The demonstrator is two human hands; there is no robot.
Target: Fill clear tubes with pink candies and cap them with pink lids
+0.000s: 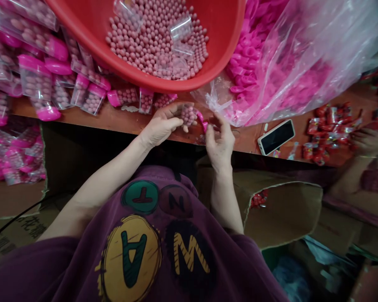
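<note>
The bead-filled tube [189, 115], uncapped, sits gripped in the left hand [162, 126] over the counter [113, 119] edge. The right hand [219, 142] pinches a pink cap [202, 121] just beside it. Many capped tubes [34, 77] lie left of the hands, and the red basin [91, 33] beyond holds plenty of beads. A bag of caps [286, 63] crowds the right.

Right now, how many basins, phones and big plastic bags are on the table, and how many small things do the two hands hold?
Red basin: 1
Phone: 1
Big plastic bag: 1
Small clear box in left hand: 1
Pink cap in right hand: 1
Total: 5
</note>
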